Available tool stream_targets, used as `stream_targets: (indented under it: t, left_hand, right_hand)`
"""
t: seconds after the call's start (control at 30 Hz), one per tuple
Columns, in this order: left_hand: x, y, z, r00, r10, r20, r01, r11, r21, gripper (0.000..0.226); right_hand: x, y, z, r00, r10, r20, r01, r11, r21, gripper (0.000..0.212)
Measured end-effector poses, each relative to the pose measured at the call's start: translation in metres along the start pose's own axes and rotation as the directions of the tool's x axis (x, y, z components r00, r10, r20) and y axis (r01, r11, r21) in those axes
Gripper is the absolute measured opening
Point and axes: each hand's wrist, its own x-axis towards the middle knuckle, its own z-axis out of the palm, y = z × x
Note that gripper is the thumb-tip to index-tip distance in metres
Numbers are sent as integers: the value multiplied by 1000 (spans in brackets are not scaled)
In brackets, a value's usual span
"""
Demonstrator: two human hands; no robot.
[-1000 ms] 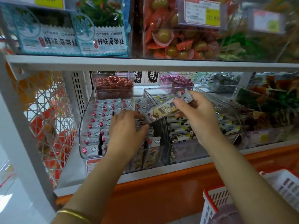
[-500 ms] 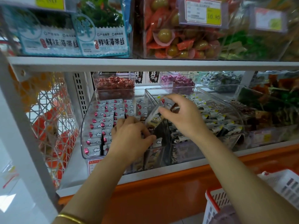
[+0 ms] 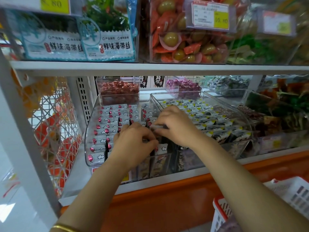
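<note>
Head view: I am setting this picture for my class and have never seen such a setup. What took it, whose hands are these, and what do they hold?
No machine: a person wears a camera on the head, looking down at their own bare hands at a shop shelf. The left hand curls among white packets standing in a clear bin; whether it grips one is hidden. The right hand pinches a single packet near that bin's right wall. A basket sits lower right.
</note>
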Motion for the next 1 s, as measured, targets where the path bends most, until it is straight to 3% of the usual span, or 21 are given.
stream_targets:
  t: [0.13,0.23,0.4,0.47,0.57,0.7,0.87,1.0]
  left_hand:
    - [-1,-2,-6,999,-24,-25,22,998,-67,16]
    - [0,-6,-10,995,-58,-76,50,993,-103,19]
    - [0,-13,-20,981,-121,-151,101,986,-134,21]
    - [0,-14,-22,979,-127,-157,106,985,-137,15]
    - [0,-13,-24,979,-131,-159,111,985,-133,14]
    - [-1,-12,-24,979,-126,-163,108,988,-114,15]
    - [-1,-12,-24,978,-137,-156,121,987,-108,15]
    - [0,-15,-24,975,-101,-197,75,988,-132,18]
  right_hand:
    - [3,-1,6,987,-9,161,43,977,-211,26]
    - [7,-4,1,973,15,231,41,972,-232,29]
    - [28,-1,-15,995,94,-27,-92,994,64,24]
    - [40,0,-13,995,103,-4,-103,994,-29,22]
    - [51,-5,-1,987,62,147,-17,957,-288,15]
    - [54,-6,8,990,50,135,7,922,-388,14]
    - [54,-6,2,992,73,103,-44,965,-258,8]
    - [45,-4,-13,988,116,-97,-118,993,-14,8]
